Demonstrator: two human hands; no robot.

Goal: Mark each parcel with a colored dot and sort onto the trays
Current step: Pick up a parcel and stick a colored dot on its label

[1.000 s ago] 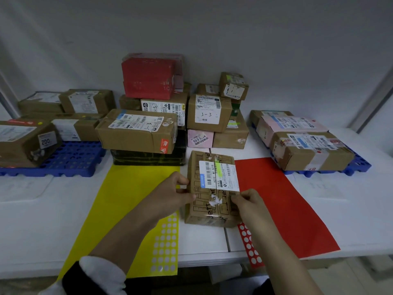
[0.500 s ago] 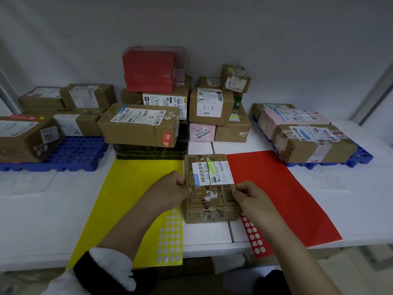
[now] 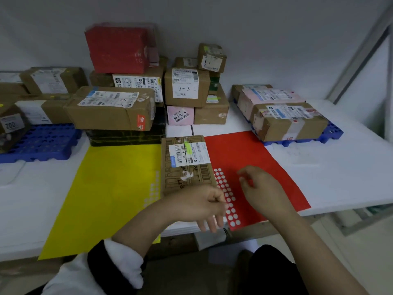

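Head view: left hand [image 3: 200, 206], right hand [image 3: 262, 189] over dot sheet [image 3: 222, 182].

Over red sheet [image 3: 244, 150], right hand [image 3: 261, 188] loosely curled; dot strip [image 3: 225, 194] between it and left hand [image 3: 195, 205]; parcel [image 3: 185, 162] just beyond left hand, label up.

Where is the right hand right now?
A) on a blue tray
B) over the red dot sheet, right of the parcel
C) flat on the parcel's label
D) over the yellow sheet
B: the right hand is over the red dot sheet, just right of the parcel, on the far side of it from the yellow sheet.
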